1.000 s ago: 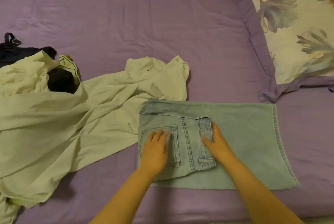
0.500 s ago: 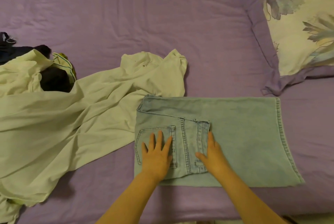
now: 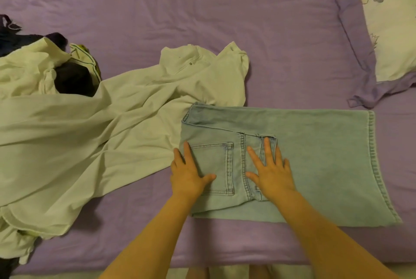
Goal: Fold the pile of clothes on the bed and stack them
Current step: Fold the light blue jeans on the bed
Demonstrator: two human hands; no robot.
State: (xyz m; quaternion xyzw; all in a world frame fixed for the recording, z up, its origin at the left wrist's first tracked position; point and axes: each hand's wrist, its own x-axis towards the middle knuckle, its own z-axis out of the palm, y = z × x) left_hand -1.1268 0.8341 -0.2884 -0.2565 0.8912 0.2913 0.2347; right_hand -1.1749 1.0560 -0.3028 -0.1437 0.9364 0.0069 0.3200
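Both hands flat, fingers spread, on the folded jeans (image 3: 315, 161). My left hand (image 3: 188, 174) sits at the left edge by the back pocket, my right hand (image 3: 271, 171) on the seam. Jeans lie on the purple bed (image 3: 202, 20), touching the pale shirt (image 3: 101, 125) on their left.

No legible text, label, brand, number or sign appears on any surface. The light denim jeans (image 3: 304, 155), lying at the near edge of the bed (image 3: 225, 31), possibly carry small markings; none is readable.
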